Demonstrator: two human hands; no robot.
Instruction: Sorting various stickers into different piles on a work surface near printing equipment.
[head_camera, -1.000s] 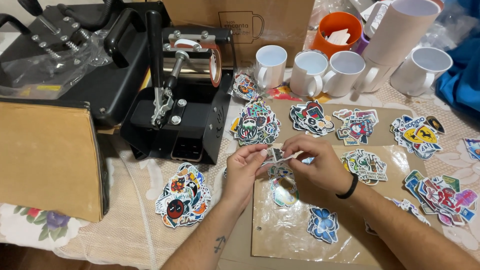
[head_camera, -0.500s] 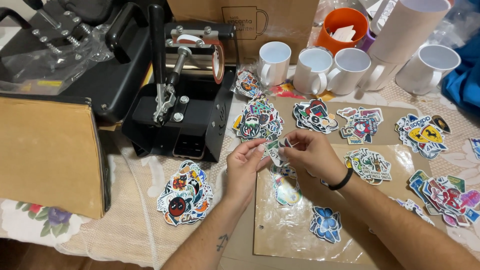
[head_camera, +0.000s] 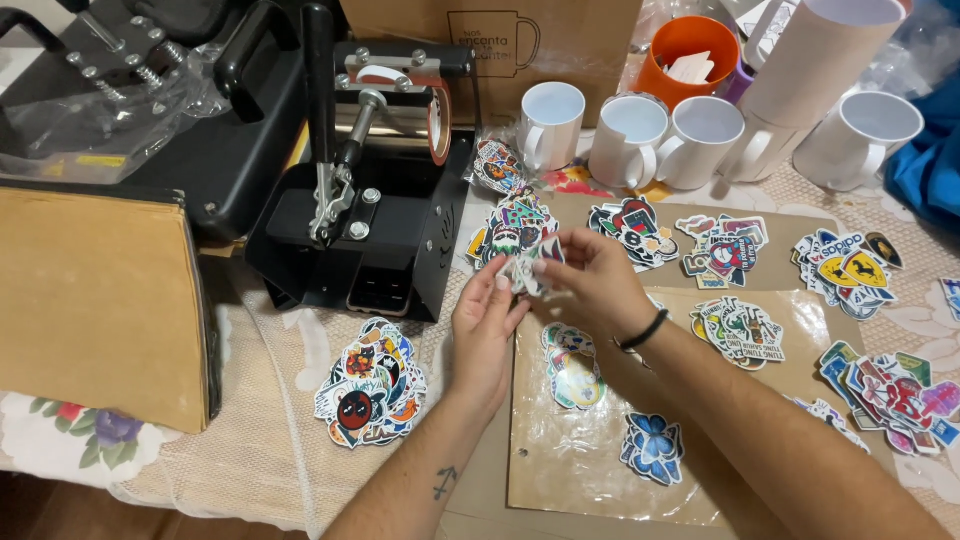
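My left hand (head_camera: 484, 322) and my right hand (head_camera: 586, 282) meet above the table and pinch one small colourful sticker (head_camera: 528, 268) between their fingertips. My right wrist wears a black band. Under the hands lies a brown board covered with clear film (head_camera: 590, 450), with a round sticker (head_camera: 572, 366) and a blue butterfly sticker (head_camera: 652, 448) on it. A pile of colourful stickers (head_camera: 372, 384) lies on the lace cloth left of my left arm. More sticker piles (head_camera: 512, 226) lie just beyond the hands.
A black mug heat press (head_camera: 370, 190) stands left of the hands, with a flat press and brown pad (head_camera: 95, 300) further left. Several white mugs (head_camera: 628, 140) line the back, beside an orange cup (head_camera: 690, 52) and cardboard box (head_camera: 490, 40). Further sticker piles (head_camera: 845, 262) lie to the right.
Both hands have risen slightly and moved toward the heat press, still holding the small sticker between them. The camera has shifted a little closer.
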